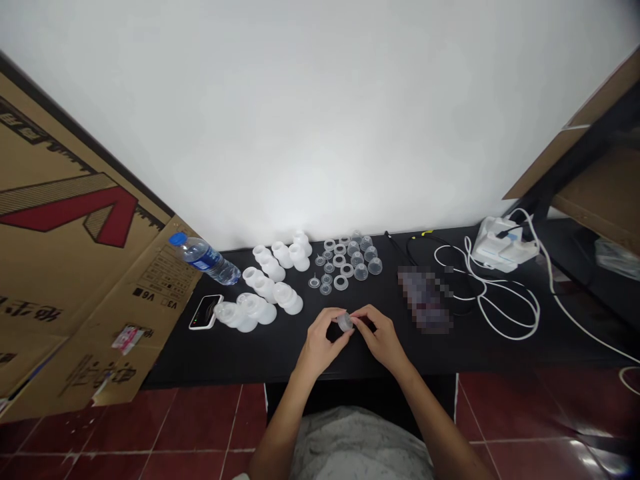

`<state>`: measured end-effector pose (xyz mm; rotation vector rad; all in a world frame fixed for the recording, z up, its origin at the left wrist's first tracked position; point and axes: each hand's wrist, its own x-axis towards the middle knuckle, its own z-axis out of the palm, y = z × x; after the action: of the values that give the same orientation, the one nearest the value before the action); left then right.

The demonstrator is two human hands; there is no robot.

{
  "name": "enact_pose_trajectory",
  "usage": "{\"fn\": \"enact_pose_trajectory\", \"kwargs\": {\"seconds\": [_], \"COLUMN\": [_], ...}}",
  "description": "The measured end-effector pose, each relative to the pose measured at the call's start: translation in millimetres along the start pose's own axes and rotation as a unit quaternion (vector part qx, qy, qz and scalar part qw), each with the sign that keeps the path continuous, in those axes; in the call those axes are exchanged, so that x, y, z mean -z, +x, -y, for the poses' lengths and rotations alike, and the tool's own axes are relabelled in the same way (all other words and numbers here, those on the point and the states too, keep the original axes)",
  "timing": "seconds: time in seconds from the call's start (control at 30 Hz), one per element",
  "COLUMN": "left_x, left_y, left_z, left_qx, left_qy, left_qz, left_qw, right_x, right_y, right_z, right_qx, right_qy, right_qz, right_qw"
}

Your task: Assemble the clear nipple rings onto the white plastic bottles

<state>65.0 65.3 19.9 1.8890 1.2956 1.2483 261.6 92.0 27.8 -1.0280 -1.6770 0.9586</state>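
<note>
A small clear dome-shaped cup (345, 322) is held up over the front of the black table, between my two hands. My left hand (324, 333) has its thumb and index finger closed around the cup's left side. On the other side my right hand (379, 335) pinches the cup's edge with its fingertips. Beyond them stand several similar clear domes (375, 266). Clear rings (341, 283) lie in a column to their left, with small round discs (314, 283), some with thin stems, beside the rings. Further left are several white funnel-like pieces with necks (289, 298).
On the table's left are a water bottle (207, 259) and a white-framed phone-like device (205, 312). A pixelated object (425, 299) lies right of my hands. White cable (510, 337) loops near a power strip (503, 245). Cardboard (75, 267) borders the left.
</note>
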Motion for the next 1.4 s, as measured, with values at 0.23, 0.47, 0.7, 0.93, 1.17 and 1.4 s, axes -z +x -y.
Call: {"fn": "enact_pose_trajectory", "kwargs": {"seconds": [0.23, 0.47, 0.7, 0.93, 1.17, 1.4], "left_x": [-3.8, -0.4, 0.9, 0.3, 1.5, -1.2], "left_y": [-1.2, 0.5, 1.9, 0.1, -0.9, -1.1], "left_z": [0.0, -5.8, -4.6, 0.4, -2.4, -6.5], "left_qx": [0.023, 0.010, -0.005, -0.012, -0.016, -0.016], "left_qy": [-0.018, 0.021, 0.003, -0.010, -0.019, 0.008], "left_qz": [-0.023, -0.037, -0.026, -0.009, -0.005, -0.030], "left_qw": [0.999, 0.999, 1.000, 1.000, 1.000, 0.999], "right_x": [-0.3, -0.4, -0.4, -0.2, 1.1, 0.6], "right_y": [0.6, -0.2, -2.2, -1.9, -0.2, 0.1], "right_z": [1.0, 1.2, 1.2, -1.1, -0.4, -0.4], "right_qx": [0.014, 0.019, -0.006, -0.024, -0.038, -0.034], "right_qy": [0.008, 0.003, 0.002, 0.007, 0.028, 0.035], "right_qz": [0.003, 0.002, -0.011, -0.018, -0.022, -0.027], "right_qw": [1.000, 1.000, 1.000, 1.000, 0.999, 0.998]}}
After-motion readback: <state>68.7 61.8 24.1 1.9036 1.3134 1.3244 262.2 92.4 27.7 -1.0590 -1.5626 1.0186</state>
